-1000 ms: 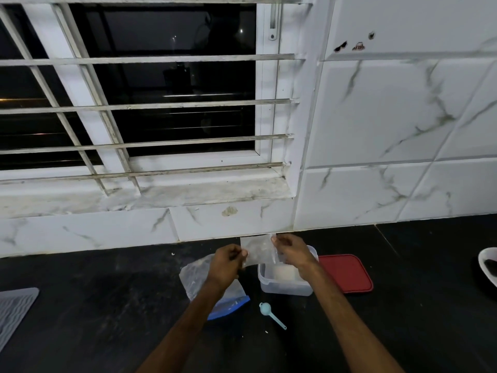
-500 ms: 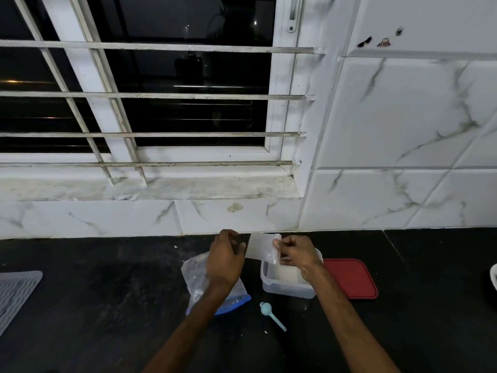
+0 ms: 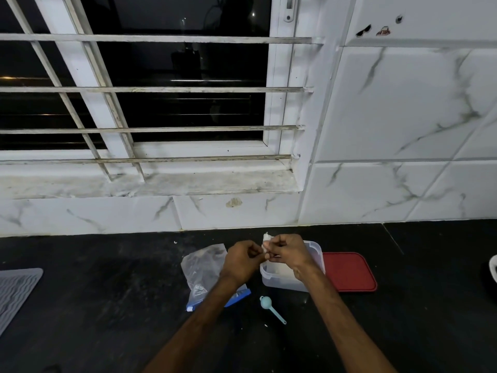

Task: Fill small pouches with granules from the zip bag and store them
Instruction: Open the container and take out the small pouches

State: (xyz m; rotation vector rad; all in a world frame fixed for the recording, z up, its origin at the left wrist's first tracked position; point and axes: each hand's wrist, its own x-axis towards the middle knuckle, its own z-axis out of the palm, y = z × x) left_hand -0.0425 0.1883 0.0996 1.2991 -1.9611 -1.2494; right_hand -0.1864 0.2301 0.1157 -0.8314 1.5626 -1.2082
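Observation:
A small white pouch [image 3: 266, 238] is bunched between my two hands above the near-left corner of a clear plastic container [image 3: 317, 249]. My left hand [image 3: 242, 261] pinches it from the left with curled fingers, and my right hand [image 3: 286, 251] grips it from the right. Most of the pouch is hidden by my fingers. The clear zip bag [image 3: 204, 267] with a blue zip strip lies on the black counter to the left, under my left wrist. A light blue scoop [image 3: 269, 305] lies in front of the container.
A red lid [image 3: 349, 270] lies flat right of the container. A grey ribbed mat [image 3: 16, 289] is at the left edge, and a white object [image 3: 493, 267] is cut off at the right edge. White tiled wall and a barred window stand behind the black counter [image 3: 107, 305].
The pouch was held spread flat between my hands; now my hands have come together and it is crumpled small between them. The camera has tilted down slightly.

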